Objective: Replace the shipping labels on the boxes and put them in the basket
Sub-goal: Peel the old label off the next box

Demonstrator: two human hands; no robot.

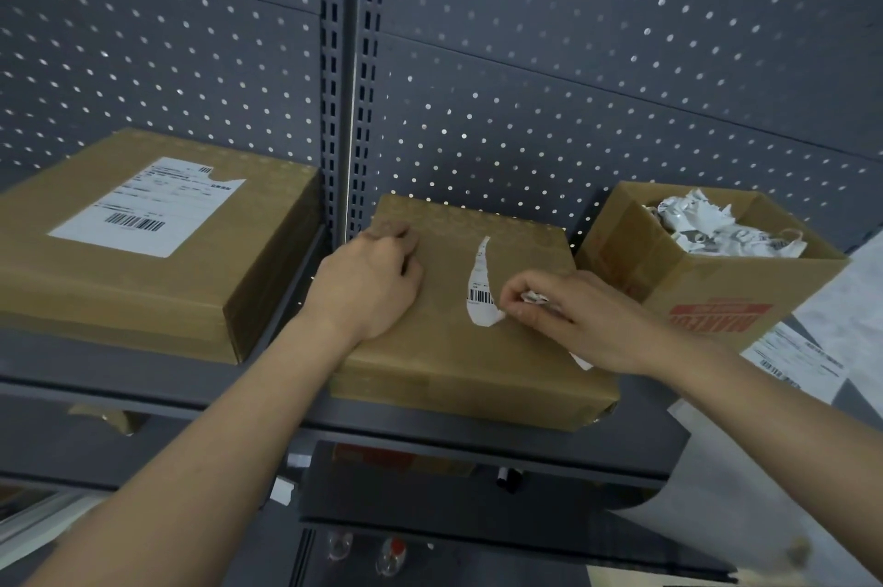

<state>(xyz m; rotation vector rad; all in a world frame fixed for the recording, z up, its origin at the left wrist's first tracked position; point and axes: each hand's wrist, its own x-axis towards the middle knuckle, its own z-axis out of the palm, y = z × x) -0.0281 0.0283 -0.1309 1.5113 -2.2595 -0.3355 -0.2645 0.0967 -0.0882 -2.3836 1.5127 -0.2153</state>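
A flat brown box (458,347) lies on the grey shelf in the middle. A torn white strip of shipping label (480,288) with a barcode still sticks to its top. My left hand (368,285) rests on the box's left part with fingers curled, holding it down. At the strip's lower right edge, my right hand (568,314) pinches crumpled white label paper. Another flat brown box (143,290) with a nearly whole white label (148,206) sits to the left.
An open carton (707,281) at the right holds crumpled label scraps. Sheets of printed labels (798,359) lie beside it at the far right. A dark perforated back panel (525,61) closes the shelf behind. The shelf edge (430,438) runs below the boxes, with lower shelves underneath.
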